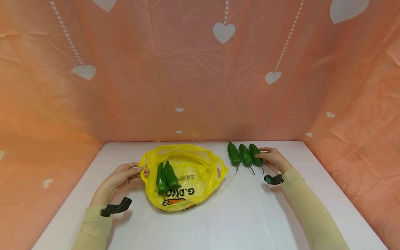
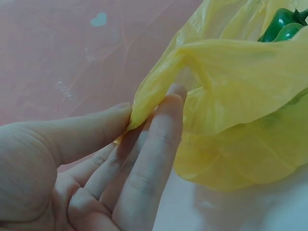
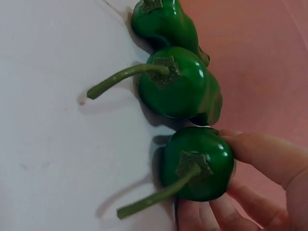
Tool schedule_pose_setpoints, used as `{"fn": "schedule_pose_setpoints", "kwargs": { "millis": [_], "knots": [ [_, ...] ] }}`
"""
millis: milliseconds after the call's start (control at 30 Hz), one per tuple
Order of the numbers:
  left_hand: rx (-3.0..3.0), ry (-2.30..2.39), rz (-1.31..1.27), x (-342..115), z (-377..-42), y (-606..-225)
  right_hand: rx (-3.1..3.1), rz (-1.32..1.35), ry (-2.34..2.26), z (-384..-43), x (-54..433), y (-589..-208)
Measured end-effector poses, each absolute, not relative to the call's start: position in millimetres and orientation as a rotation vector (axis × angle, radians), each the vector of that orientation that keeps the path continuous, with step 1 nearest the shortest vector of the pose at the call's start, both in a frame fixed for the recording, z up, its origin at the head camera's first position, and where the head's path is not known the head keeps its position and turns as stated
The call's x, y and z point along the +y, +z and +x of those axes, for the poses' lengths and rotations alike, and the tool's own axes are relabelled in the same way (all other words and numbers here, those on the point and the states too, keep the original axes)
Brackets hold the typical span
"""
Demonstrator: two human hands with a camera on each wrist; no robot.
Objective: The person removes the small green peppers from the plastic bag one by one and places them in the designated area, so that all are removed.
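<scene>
A yellow plastic bag lies on the table with its mouth wide, and two green peppers rest inside it. My left hand pinches the bag's handle between thumb and fingers, as the left wrist view shows. To the bag's right, three green peppers stand in a row, stems toward me. My right hand holds the rightmost pepper, thumb on one side and fingers on the other. Beside it are the middle pepper and the left pepper, both untouched.
The white table ends at the back against an orange-pink cloth with white hearts. The same cloth hangs at both sides. Each wrist carries a black camera mount.
</scene>
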State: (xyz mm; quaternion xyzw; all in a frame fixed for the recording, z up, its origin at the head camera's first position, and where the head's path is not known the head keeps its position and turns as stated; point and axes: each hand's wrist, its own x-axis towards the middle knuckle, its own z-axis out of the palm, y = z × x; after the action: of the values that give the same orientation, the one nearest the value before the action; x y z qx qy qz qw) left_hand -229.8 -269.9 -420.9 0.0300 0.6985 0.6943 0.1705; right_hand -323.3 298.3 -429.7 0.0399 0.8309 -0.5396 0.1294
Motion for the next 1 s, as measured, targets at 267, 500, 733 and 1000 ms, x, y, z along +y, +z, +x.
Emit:
{"fn": "schedule_pose_setpoints", "kwargs": {
  "millis": [267, 500, 733, 1000],
  "knots": [
    [1.962, 1.991, 0.041, -269, -230, -422, 2.437, 0.098, -1.531, -321, 296, -423],
    [1.998, 1.976, 0.087, -270, -229, -422, 2.418, 0.076, -1.578, -325, 301, -430],
    [1.974, 1.994, 0.137, -271, -231, -422, 2.362, 0.039, -1.634, -323, 305, -430],
    [1.969, 1.998, 0.132, -271, -231, -422, 2.341, 0.047, -1.646, -320, 309, -422]
  ]
}}
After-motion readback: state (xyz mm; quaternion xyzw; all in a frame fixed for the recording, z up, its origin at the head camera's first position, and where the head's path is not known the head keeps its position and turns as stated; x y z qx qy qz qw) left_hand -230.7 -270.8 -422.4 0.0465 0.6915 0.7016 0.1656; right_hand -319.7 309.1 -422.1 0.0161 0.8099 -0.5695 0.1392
